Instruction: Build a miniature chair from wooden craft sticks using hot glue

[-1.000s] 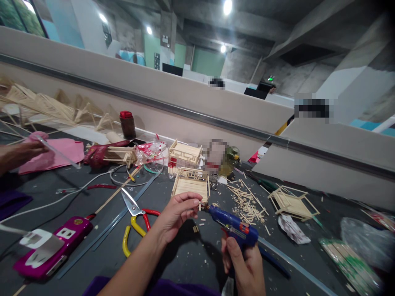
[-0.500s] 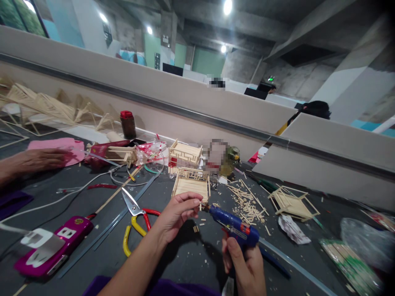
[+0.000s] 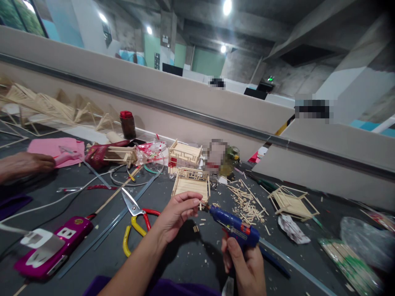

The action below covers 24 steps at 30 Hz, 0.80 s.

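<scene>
My right hand [image 3: 245, 263] is wrapped around the handle of a blue hot glue gun [image 3: 234, 224], its nozzle pointing left and a clear glue stick [image 3: 293, 265] trailing from its back. The fingers of my left hand [image 3: 180, 209] are pinched on a small piece of wooden stick [image 3: 200, 206] right by the nozzle tip; the fingers partly hide it. Just behind my left hand stands a small wooden stick model [image 3: 189, 187] with a slatted floor and railings. Red-and-yellow-handled scissors [image 3: 134, 220] lie beside my left forearm.
Another person's hand [image 3: 27, 164] is at the left, by a pink cloth [image 3: 40, 148]. A purple power strip [image 3: 55, 246] with white plugs lies front left. Cut stick pieces [image 3: 247, 201], another stick model [image 3: 293, 203] and a crumpled tissue [image 3: 293, 230] are at the right.
The other person's hand has shifted left off the pink cloth, and the pink tool with a clear stick beside it has turned. My hands and the glue gun look practically still.
</scene>
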### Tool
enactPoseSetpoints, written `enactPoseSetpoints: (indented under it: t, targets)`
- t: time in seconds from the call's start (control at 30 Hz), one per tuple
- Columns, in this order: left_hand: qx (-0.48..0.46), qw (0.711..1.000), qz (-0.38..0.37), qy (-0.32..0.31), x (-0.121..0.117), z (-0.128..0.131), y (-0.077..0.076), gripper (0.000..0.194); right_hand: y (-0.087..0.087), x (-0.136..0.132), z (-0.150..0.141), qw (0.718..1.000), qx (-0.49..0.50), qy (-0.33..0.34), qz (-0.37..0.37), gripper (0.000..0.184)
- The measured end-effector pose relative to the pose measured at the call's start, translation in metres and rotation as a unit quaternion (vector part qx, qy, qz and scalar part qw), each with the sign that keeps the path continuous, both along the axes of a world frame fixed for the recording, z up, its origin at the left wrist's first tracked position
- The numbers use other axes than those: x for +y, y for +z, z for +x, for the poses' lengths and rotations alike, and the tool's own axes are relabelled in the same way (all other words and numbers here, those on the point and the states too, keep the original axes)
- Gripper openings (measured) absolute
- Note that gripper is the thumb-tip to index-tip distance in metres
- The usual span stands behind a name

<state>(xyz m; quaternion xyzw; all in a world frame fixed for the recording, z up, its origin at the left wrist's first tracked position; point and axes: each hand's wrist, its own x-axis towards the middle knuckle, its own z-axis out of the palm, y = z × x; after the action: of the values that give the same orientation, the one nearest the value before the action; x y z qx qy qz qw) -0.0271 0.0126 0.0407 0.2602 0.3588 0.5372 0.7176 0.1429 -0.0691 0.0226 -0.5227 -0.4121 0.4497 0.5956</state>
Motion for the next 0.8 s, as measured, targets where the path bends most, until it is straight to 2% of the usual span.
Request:
enactPoseSetpoints:
  t: [0.47, 0.8]
  targets:
    - [-0.001, 1.0, 0.005, -0.002, 0.001, 0.0, -0.002, 0.033, 0.001, 0.0, 0.001, 1.0, 0.006, 0.004, 0.005, 0.044]
    - [0.004, 1.0, 0.008, -0.008, 0.001, -0.001, -0.003, 0.033, 0.001, 0.003, 0.015, 0.995, 0.084, 0.044, 0.018, 0.037]
